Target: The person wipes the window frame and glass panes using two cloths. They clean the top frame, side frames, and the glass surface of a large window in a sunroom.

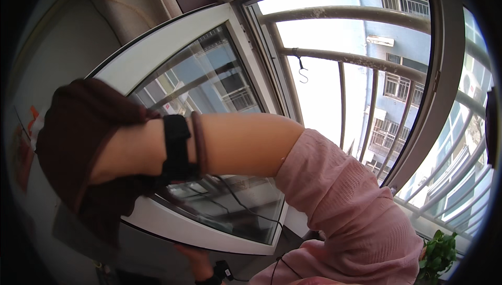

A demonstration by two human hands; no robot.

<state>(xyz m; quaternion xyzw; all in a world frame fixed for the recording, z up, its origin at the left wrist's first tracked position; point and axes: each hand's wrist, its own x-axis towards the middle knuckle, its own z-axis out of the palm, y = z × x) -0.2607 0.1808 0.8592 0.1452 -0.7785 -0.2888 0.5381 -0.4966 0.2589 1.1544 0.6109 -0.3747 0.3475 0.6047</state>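
My right arm, in a pink sleeve with a black wrist strap, reaches across the view to the left. A dark brown cloth [84, 128] covers most of my right hand [113, 155] and hangs below it; the fingers are hidden. The cloth and hand are in front of the white frame of an open window sash [164, 61], overlapping its outer side; contact cannot be told. Low in the view, my left hand [192, 254] is at the sash's bottom edge, its fingertips partly hidden by the frame. A black strap is on that wrist too.
Beyond the window opening, metal guard bars [353, 59] carry a hanging S-hook [303, 75]. A leafy green plant [437, 251] stands at the lower right. A curtain [129, 2] hangs at the upper left. A thin black cable [245, 206] runs in front of the glass.
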